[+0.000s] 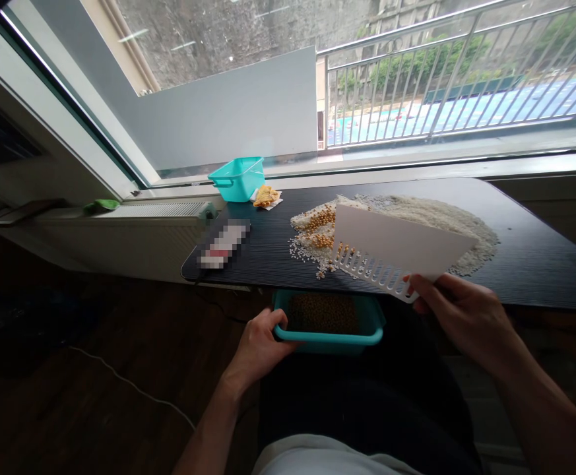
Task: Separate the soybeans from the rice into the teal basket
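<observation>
The white slotted scraper (396, 247) stands tilted on the black table (540, 257), its toothed edge resting near the front rim among scattered grains. The right hand (460, 313) has it pinched by the lower right corner, fingers closed tight on the plastic. Behind the scraper spreads a wide heap of white rice (431, 214), with yellow beans (320, 224) mixed into its left side. Just below the table's front edge, a teal tub (332, 339) hangs partly tucked under the tabletop, with brownish beans (323, 313) lying in its bottom. The left hand (260, 343) grips the tub's left end, wrapped round the rim. Further off, by the window, sits a second teal tub (238, 178), and just beside it a small pile of yellow scraps (266, 195) on paper.
</observation>
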Tool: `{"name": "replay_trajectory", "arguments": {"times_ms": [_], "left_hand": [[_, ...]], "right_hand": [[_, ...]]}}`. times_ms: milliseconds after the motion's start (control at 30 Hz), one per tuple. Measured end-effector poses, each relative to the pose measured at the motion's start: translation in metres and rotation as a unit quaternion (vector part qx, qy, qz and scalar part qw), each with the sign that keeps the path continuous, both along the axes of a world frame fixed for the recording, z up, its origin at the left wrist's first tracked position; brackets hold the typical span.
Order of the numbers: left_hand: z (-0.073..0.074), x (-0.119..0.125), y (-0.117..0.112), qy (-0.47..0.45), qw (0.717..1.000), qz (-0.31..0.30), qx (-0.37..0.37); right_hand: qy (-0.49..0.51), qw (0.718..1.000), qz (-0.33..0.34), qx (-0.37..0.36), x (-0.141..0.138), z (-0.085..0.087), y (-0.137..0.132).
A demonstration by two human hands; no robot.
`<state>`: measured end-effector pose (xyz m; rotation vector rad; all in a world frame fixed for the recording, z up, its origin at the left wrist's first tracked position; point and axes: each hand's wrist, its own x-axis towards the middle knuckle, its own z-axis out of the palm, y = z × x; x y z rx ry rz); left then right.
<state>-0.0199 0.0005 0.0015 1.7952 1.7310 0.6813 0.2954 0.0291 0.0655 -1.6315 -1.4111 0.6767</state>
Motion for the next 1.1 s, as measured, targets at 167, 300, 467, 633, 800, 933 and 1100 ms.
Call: {"name": "replay_trajectory", "arguments": {"times_ms": [167, 300, 467, 633, 800, 933, 1100], "left_hand": [[-0.001, -0.001, 0.0, 0.004, 1.0, 0.0, -0.009], [-0.003, -0.002, 0.001, 0.012, 1.0, -0.004, -0.001], [-0.006, -0.003, 0.002, 0.017, 1.0, -0.004, 0.011], [-0.005, -0.001, 0.0, 0.016, 1.0, -0.003, 0.008], [-0.005, -0.001, 0.0, 0.017, 1.0, -0.005, 0.008], [-0.006, -0.002, 0.001, 0.021, 1.0, -0.008, 0.014], [-0.006, -0.002, 0.002, 0.02, 1.0, -0.01, 0.018]], "right_hand": [[0.003, 0.999, 0.035, -0.005, 0.002, -0.004, 0.007], [-0.001, 0.999, 0.047, 0.012, 0.007, -0.006, 0.003], [0.016, 0.998, 0.05, 0.02, 0.0, -0.002, 0.003], [0.003, 0.998, 0.065, 0.018, -0.003, -0.001, 0.001], [0.006, 0.997, 0.075, 0.004, -0.001, 0.0, -0.006], [0.014, 0.996, 0.092, 0.015, -0.005, -0.004, -0.003], [0.0, 0.99, 0.139, 0.004, -0.006, -0.013, -0.004]]}}
